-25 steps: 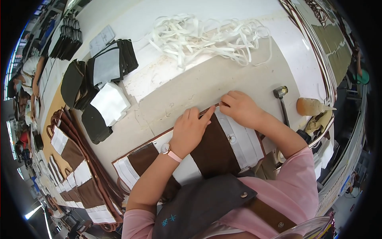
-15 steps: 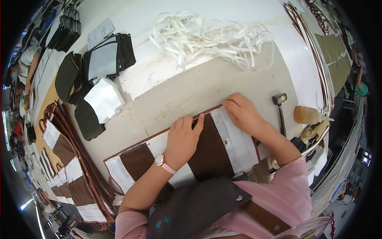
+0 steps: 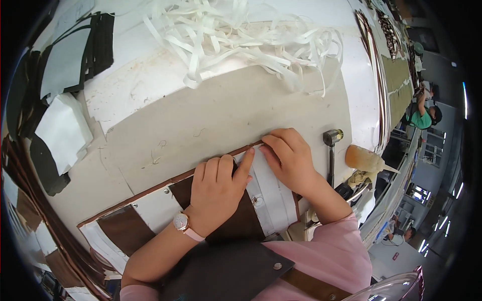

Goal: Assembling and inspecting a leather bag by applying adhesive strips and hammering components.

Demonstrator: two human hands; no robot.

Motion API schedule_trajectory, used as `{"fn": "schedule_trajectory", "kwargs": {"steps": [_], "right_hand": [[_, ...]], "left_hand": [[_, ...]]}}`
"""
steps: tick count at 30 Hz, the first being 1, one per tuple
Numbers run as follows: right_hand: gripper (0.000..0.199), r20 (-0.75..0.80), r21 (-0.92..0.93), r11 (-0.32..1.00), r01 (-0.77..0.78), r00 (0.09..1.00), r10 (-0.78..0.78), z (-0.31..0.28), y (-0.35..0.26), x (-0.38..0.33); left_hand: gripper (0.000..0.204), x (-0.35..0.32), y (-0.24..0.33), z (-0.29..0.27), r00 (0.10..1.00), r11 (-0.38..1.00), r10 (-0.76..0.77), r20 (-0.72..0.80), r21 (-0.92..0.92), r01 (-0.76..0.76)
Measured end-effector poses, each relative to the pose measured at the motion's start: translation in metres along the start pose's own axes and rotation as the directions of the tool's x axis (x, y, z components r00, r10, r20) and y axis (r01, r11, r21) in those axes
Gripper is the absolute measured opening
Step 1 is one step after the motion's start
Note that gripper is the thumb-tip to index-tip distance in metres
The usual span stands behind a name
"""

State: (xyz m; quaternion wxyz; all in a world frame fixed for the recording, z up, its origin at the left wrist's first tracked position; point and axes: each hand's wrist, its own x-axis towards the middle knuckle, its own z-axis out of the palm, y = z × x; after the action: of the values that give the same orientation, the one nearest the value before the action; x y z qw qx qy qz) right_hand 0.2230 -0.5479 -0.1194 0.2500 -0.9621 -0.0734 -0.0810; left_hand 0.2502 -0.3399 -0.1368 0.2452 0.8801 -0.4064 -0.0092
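A flat brown-and-white panel (image 3: 125, 224) with brown edging, probably a bag piece, lies slanted on the bench in front of me. Metal snaps show along its white parts. My left hand (image 3: 217, 186) rests palm down on it, the index finger stretched along the far edge and the other fingers lightly bent. Close to that fingertip, my right hand (image 3: 289, 159) pinches the same edge between thumb and fingers, above a pale strip (image 3: 273, 193). Whatever lies under the fingertips is hidden.
White ribbon (image 3: 216, 45) is heaped at the back. A hammer (image 3: 331, 155) and an amber glue bottle (image 3: 365, 158) lie to the right. Dark and white cut pieces (image 3: 63, 130) are piled at left, beside stacked brown panels (image 3: 55, 233). Another person (image 3: 422, 116) is far right.
The whole view has shifted. My left hand has slid right along the panel's edge, uncovering another snap, and its index finger now stretches out. The two hands are closer together.
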Motion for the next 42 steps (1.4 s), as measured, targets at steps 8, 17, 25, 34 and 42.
{"fn": "schedule_trajectory", "kwargs": {"steps": [8,17,25,34,42], "right_hand": [[0.029,0.092,-0.09,0.992,0.092,0.992,-0.084,0.001,0.002,0.004],[0.032,0.02,-0.066,0.998,-0.02,1.0,0.021,0.0,0.001,-0.004],[0.042,0.07,-0.219,0.972,0.086,0.995,-0.072,0.003,-0.023,-0.025],[0.032,-0.104,-0.148,0.987,0.056,0.992,-0.072,0.015,-0.016,-0.028],[0.017,-0.115,0.022,1.0,0.011,0.993,-0.009,0.013,-0.014,-0.032]], "left_hand": [[0.057,0.005,0.005,0.005,0.999,0.998,-0.037,0.025,0.052,0.035],[0.061,0.006,0.001,0.005,1.0,0.997,-0.009,0.008,0.074,0.008],[0.038,0.03,-0.017,0.001,0.997,0.978,0.073,0.009,-0.195,-0.07],[0.025,0.071,-0.017,0.0,0.945,0.944,0.327,0.012,-0.046,-0.327],[0.019,0.087,-0.014,0.002,0.865,0.858,0.497,0.075,0.107,-0.502]]}}
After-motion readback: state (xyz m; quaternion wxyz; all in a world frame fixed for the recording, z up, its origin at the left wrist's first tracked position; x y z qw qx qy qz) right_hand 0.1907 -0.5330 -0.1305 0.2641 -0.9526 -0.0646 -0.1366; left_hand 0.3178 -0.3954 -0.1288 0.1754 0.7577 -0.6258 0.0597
